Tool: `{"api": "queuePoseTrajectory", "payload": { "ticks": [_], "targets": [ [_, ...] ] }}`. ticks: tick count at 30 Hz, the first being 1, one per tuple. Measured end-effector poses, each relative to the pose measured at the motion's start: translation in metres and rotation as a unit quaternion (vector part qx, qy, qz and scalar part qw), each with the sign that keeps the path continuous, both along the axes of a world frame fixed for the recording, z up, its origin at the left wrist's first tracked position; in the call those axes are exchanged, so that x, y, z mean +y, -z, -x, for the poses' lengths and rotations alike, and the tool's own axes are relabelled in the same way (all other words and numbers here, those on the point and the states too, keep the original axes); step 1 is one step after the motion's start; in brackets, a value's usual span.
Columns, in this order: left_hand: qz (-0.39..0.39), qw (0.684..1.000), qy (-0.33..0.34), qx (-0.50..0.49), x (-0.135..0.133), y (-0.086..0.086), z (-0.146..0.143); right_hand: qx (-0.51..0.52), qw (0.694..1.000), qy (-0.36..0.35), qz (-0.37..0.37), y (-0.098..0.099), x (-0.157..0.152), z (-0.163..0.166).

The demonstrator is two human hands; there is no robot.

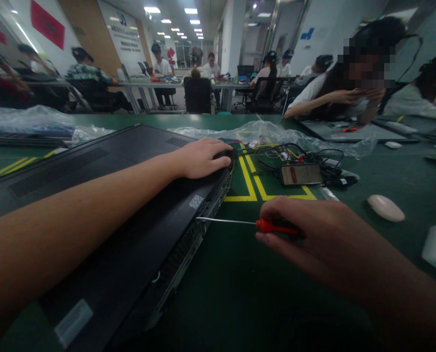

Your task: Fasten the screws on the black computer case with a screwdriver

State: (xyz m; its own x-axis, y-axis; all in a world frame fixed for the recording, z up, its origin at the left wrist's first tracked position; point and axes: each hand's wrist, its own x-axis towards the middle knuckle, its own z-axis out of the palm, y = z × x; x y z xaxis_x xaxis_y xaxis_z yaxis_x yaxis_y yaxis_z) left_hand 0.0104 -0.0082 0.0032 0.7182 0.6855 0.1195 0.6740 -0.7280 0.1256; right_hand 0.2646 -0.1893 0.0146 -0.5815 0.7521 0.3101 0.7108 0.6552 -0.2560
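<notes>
The person's own hands (203, 158) number two; screwdriver (265, 225), one; black case (155, 220), one; labels (73, 322) on that case, two.

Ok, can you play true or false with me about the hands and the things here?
1. The right hand holds a red-handled screwdriver. True.
2. Only one of the person's hands shows. False: the left hand shows too, resting on the black case.
3. The screwdriver's tip is at the edge of the black case. True.
4. The black case is lying on a chair. False: it lies on the green table.
5. There are tangled cables on the table too. True.
</notes>
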Motion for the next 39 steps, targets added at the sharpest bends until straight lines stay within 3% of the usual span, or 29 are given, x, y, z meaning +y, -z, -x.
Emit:
{"api": "queuePoseTrajectory", "payload": {
  "ticks": [29,39],
  "targets": [
    [0.001,1.0,-0.002,0.0,-0.0014,-0.0009,-0.0001,-0.033,0.998,0.014,0.043,-0.0026,-0.0029,0.0027],
    [-0.004,1.0,0.004,-0.005,0.0015,0.001,0.001,-0.023,0.999,0.025,0.026,0.0003,-0.0002,0.0016]
  ]
}}
